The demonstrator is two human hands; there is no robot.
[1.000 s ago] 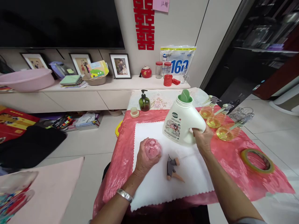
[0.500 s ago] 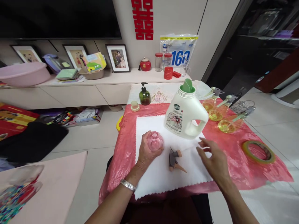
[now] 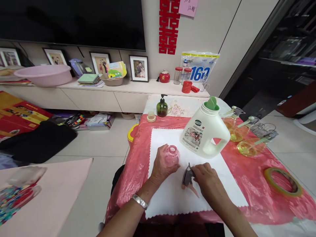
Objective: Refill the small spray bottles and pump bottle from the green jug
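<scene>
My left hand [image 3: 163,166] is wrapped round a small pink glass bottle [image 3: 171,154] that stands upright with an open neck on a white cloth [image 3: 172,197]. My right hand [image 3: 206,179] rests on the cloth with its fingers closed on a grey and brown spray trigger head [image 3: 187,177] lying there. Just behind both hands stands a large white detergent jug [image 3: 204,133] with a green spout, free of either hand.
A pink plastic sheet [image 3: 247,171] covers the table. At the right sit three spray bottles of yellow liquid [image 3: 243,138] and a tape roll [image 3: 281,176]. A dark green pump bottle [image 3: 162,107] and a small cap [image 3: 151,117] stand at the far edge. A low shelf [image 3: 98,89] carries frames and a basin.
My right hand let go of the white jug's handle, came back toward me and closed on the spray trigger head. The jug now stands alone. My left hand kept hold of the pink bottle.
</scene>
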